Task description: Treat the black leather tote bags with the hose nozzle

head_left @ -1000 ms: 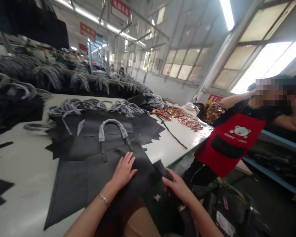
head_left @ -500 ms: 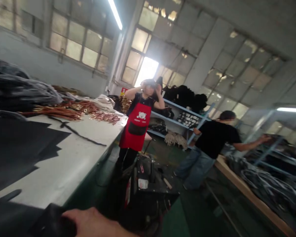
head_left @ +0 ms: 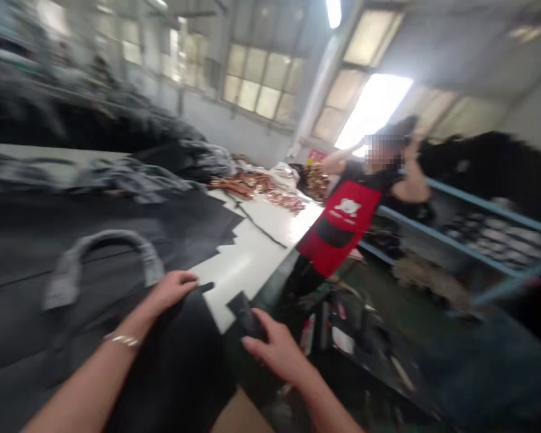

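Note:
My left hand (head_left: 174,293) is closed at the upper edge of a large black leather-like piece (head_left: 184,355) that hangs towards me off the table. A short dark strip (head_left: 206,287) pokes out just past its fingertips. Over the table's near edge, my right hand (head_left: 275,346) pinches a small flat black piece (head_left: 247,316) between thumb and fingers. Motion blur hides its exact kind. Left of my left hand, a grey-wrapped curved handle (head_left: 112,237) lies on black sheets (head_left: 22,240).
On the white table (head_left: 256,240) are reddish-brown straps (head_left: 256,186) and piled grey-wrapped handles. A person in a red apron (head_left: 347,222) stands beyond the table's corner, both arms raised. A black machine (head_left: 342,337) stands on the floor at right, before blue shelves (head_left: 460,246).
My view has swung left, bringing my left hand and forearm into sight. My right hand now appears nearer the middle, still gripping a black piece. The second co-worker has mostly left the view.

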`<state>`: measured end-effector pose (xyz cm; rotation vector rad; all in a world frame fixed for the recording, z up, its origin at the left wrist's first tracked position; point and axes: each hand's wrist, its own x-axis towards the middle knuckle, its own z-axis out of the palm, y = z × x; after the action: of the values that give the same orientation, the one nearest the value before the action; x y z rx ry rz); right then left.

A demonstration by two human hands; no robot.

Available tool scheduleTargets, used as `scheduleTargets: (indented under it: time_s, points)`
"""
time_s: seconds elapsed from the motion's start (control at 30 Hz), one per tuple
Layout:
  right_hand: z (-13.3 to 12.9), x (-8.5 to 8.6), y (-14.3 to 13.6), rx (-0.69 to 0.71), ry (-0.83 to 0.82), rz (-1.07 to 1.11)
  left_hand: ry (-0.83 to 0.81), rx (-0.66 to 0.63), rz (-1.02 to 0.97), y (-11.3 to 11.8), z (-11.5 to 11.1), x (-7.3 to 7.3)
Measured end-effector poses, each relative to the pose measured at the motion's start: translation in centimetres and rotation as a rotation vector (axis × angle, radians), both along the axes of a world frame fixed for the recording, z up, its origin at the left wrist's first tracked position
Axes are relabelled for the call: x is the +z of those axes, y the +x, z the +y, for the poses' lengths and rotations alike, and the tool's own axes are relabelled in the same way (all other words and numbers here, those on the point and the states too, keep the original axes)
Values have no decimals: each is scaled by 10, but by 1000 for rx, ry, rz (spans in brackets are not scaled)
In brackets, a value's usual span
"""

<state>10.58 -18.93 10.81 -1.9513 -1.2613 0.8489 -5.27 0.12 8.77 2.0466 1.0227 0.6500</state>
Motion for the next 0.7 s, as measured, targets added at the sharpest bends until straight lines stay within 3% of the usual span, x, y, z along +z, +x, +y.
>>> scheduleTargets:
  time_s: [0.13, 0.23, 0.57, 0.7]
  points:
    - [41, -21, 11, 74, -35, 145, -133, -109, 0, -23, 61, -45]
    - [58, -25, 8, 134, -77, 238, -206, -133, -109, -30, 68, -65]
    - [116, -11, -15, 208, -125, 371, -467, -165, -389, -39, 59, -73]
    - [119, -5, -12, 199, -139, 406, -526, -120, -440, -37, 56, -71]
